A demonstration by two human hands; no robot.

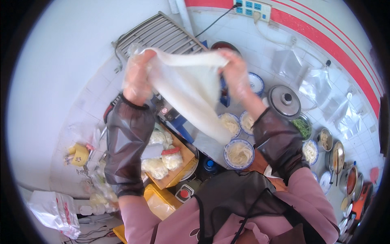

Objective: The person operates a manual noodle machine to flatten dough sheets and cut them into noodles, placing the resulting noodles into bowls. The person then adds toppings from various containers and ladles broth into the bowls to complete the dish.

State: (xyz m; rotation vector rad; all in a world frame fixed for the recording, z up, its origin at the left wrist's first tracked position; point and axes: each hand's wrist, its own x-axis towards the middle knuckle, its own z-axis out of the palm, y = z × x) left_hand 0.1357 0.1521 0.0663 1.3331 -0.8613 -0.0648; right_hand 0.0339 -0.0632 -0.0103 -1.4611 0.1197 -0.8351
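Note:
Stretched between my raised hands hangs a thin, floppy white sheet (192, 88) that looks like a noodle sheet. My left hand (138, 74), in a clear plastic glove, grips its upper left edge. The upper right corner is pinched in my right hand (236, 74), which is blurred and also looks gloved. The sheet's lower end droops over the metal worktop, beside a blue-rimmed bowl of noodles (230, 124). Two more noodle bowls stand close by, one nearer to me (239, 154) and one partly behind my right forearm (246, 122).
A slatted metal rack (161, 33) leans at the back. Bagged noodles (155, 167) lie on a wooden board (186, 152) at left. On the right are a lidded pot (284, 101), a bowl of green shreds (301, 128) and several sauce pots (336, 155). Plastic bags (317, 85) hang on the tiled wall.

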